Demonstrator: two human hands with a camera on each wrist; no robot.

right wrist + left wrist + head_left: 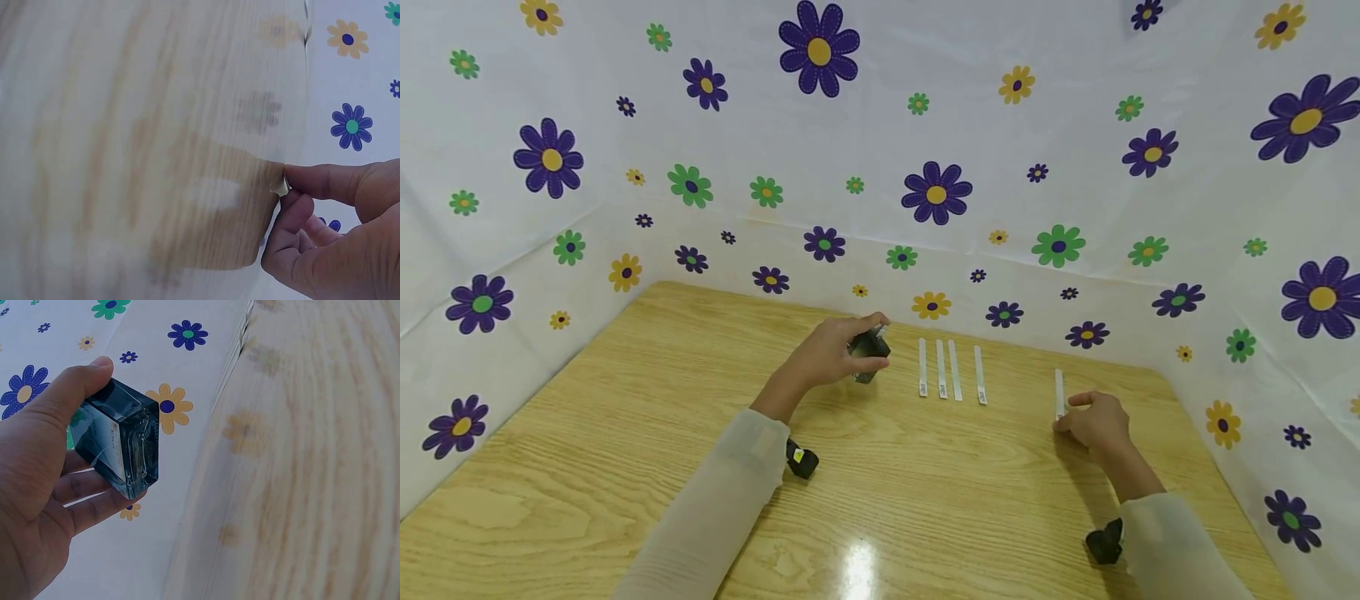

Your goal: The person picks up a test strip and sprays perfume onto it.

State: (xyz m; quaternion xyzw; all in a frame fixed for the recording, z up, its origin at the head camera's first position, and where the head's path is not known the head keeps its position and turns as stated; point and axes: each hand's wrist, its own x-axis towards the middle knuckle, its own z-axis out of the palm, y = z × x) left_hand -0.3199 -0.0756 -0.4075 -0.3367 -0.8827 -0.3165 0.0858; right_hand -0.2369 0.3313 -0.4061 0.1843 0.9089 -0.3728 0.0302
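Note:
My left hand (831,354) grips a dark, blocky glass perfume bottle (870,352) near the back of the table. In the left wrist view the bottle (115,434) is blue-tinted with a pale label, held tilted between thumb and fingers. Over to the right, my right hand (1097,421) pinches the near end of a white paper strip (1059,387). Thumb and forefinger cover that end; only a sliver of the strip (282,186) shows in the right wrist view. Several similar white strips (941,371) lie side by side between the hands, small dark print at some near ends.
A wood-grain table (925,483) lies under both hands. White cloth with printed flowers (745,142) rises along its back and sides. A black device (802,460) shows by the left wrist, another black device (1103,543) by the right sleeve.

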